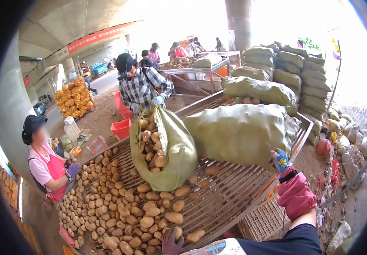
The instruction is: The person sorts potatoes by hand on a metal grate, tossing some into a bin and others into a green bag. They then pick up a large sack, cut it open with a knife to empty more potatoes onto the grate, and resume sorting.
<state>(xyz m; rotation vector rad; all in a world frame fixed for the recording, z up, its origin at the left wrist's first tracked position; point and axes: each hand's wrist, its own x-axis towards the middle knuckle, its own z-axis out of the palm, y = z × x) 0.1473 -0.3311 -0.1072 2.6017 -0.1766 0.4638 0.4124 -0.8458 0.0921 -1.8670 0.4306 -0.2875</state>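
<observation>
My right hand [280, 162], in a blue-and-yellow patterned glove with a maroon sleeve cover, is closed beside the large green sack [236, 134]. A small, pointed, blade-like thing [270, 147] juts up from its fingers. At the lower edge my left hand [172, 245], in a purple glove, curls around a potato [178, 232] among the loose potatoes [107, 208]. These lie over the slatted sorting table [226, 187]. An opened green sack [177, 148] stands on the slats, potatoes showing in its mouth.
Across the table, a person in a checked shirt [143, 85] handles the opened sack. Another person in a pink apron [56, 170] stands at the left end. Stacked sacks [289, 72] rise behind at right. A plastic crate [262, 219] sits below the table's near edge.
</observation>
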